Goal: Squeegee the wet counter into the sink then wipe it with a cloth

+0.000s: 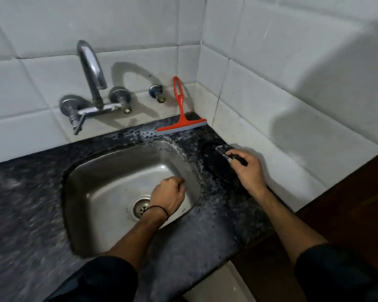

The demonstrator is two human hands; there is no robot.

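Your right hand (248, 168) pinches a dark cloth (222, 165) while your fisted, seemingly empty left hand (169, 196) ignores the squeegee (180, 118) at the counter's back edge; wiping first just smears water.

The sink (109, 171) is brushed steel, dull and streaked, with a shinier ringed drain (141, 207). The counter (26, 203) is dark speckled stone, glossy where wet near its back right corner. The tap (92, 68) is polished chrome. The squeegee (180, 118) is smooth red plastic with a grey rubber blade. The tiles (260, 51) are glazed white.
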